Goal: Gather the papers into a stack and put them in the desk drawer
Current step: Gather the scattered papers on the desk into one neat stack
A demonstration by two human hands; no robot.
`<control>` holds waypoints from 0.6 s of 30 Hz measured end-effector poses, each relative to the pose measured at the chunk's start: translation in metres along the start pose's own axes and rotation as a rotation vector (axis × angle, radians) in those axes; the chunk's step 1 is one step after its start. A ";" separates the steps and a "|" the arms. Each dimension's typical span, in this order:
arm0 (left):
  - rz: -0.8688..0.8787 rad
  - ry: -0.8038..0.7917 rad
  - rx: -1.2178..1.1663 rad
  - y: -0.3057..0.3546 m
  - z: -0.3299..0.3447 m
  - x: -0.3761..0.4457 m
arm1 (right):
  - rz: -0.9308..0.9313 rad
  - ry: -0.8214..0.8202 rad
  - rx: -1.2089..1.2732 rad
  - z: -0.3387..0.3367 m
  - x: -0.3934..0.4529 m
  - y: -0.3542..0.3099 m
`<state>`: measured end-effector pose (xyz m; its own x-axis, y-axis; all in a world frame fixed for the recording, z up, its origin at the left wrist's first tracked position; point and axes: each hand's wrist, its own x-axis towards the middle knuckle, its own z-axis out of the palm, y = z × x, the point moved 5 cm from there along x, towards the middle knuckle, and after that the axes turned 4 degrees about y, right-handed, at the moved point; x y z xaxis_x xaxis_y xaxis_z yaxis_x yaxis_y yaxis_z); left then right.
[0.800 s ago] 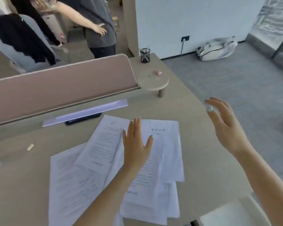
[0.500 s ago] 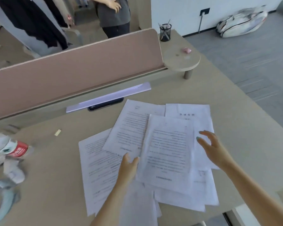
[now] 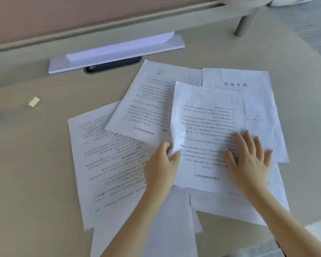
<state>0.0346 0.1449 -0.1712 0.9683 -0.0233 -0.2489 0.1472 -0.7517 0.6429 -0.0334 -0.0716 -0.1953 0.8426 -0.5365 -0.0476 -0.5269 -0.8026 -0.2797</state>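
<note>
Several printed white papers lie fanned and overlapping on the beige desk. The top sheet sits in the middle, crumpled at its left edge. My left hand pinches that left edge between thumb and fingers. My right hand lies flat, fingers spread, pressing on the top sheet's lower right. A sheet with a large printed heading sticks out at the back right, and a wider sheet lies at the left. No drawer shows in this view.
A thin white board with a folded sheet lies at the back over a dark cable slot. A pink partition closes the far side. A small yellow scrap lies at left. A round shelf's leg stands back right.
The view has dropped closer to the desk. My left hand has taken hold of the top sheet's left edge, and my right hand has come down flat onto that sheet.
</note>
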 end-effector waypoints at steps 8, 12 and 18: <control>0.184 0.100 -0.142 -0.009 -0.001 -0.004 | -0.090 0.155 0.170 -0.004 -0.008 -0.002; 0.228 0.180 -0.227 -0.015 -0.008 -0.008 | -0.113 0.171 0.282 -0.008 -0.014 0.000; 0.199 0.235 -0.205 -0.020 -0.058 0.023 | -0.284 0.046 0.289 -0.015 -0.018 0.001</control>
<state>0.0660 0.1980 -0.1476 0.9985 0.0136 0.0536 -0.0347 -0.5995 0.7996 -0.0512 -0.0669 -0.1800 0.9407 -0.3206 0.1110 -0.2156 -0.8174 -0.5342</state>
